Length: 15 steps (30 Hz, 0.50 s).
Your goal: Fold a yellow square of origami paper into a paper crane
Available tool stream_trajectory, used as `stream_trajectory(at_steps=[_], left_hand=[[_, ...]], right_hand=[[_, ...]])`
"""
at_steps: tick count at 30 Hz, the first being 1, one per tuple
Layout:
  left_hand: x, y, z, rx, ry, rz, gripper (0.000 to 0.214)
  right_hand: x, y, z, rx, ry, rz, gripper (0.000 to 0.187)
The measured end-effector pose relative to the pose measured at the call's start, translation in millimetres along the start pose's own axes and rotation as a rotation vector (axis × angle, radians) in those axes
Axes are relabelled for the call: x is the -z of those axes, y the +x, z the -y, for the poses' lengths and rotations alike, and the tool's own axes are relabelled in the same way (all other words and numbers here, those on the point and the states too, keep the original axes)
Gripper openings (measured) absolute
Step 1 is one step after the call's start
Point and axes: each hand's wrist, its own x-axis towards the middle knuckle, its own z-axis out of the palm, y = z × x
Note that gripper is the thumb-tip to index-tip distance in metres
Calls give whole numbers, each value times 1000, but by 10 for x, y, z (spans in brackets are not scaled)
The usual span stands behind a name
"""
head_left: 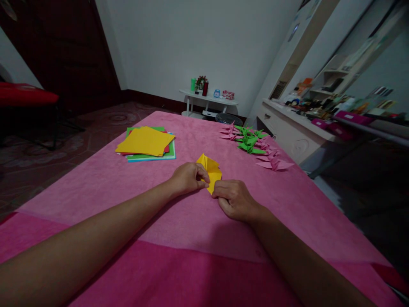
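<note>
Yellow folded paper (pixel 214 172) is held low on a pink cloth (pixel 105 181), near the middle of the view, and is taken as the clock's centre. At ten o'clock, well apart from it, a stack of paper (pixel 143 141) is laid out, topped by yellow sheets, with red, green and blue edges shown beneath. At nine o'clock the paper's left side is pinched by the left hand (pixel 188 177), its fingers curled and closed toward the thumb. Far off at twelve, a small white table (pixel 210 98) is set by the wall. At four o'clock the lower right edge is touched by the right hand (pixel 235 199), curled almost into a fist; whether paper is gripped there cannot be told. At two o'clock, green and pink paper cranes (pixel 250 144) are clustered together.
</note>
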Motion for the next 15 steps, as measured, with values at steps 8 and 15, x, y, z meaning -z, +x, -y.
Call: stream_trajectory(at_steps=[8, 15], left_hand=[[-36, -7, 39, 14, 6, -37, 19], [-40, -8, 55, 30, 45, -65, 22]], right_hand=[[18, 45, 28, 24, 45, -53, 22], [-25, -16, 27, 16, 25, -40, 21]])
